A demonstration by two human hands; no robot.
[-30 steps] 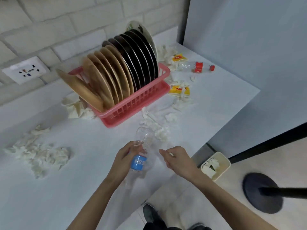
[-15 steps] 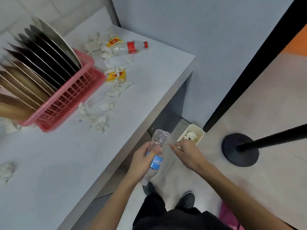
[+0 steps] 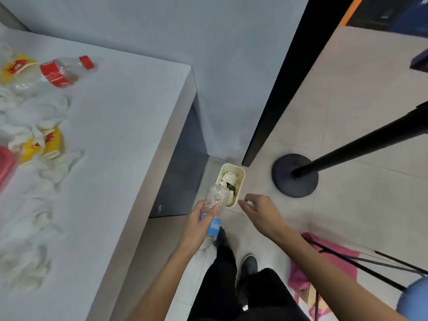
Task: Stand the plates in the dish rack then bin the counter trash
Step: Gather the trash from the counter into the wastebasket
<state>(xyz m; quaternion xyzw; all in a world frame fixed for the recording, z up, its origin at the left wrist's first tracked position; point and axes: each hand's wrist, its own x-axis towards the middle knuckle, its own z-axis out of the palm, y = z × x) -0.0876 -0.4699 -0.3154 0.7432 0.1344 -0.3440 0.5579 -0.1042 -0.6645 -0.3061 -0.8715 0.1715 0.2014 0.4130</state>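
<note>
Low in the middle of the frame, my left hand (image 3: 201, 224) grips a crumpled clear plastic bottle with a blue label (image 3: 217, 196), fingers wrapped round its middle. The bottle's far end overlaps the near rim of the small cream rectangular bin (image 3: 241, 173); I cannot tell whether they touch. The bin stands on the floor at centre frame, beside the end of the counter, with white paper and something green inside. My right hand (image 3: 262, 215) hangs just right of the bottle, fingers curled in on a small white piece (image 3: 249, 202) that I cannot identify. The white counter (image 3: 120, 135) fills the left half. At upper left on it lies a clear plastic bottle with a red label and cap (image 3: 62, 72), beside yellow wrappers (image 3: 14, 68) and crumpled white tissues (image 3: 49, 173).
</note>
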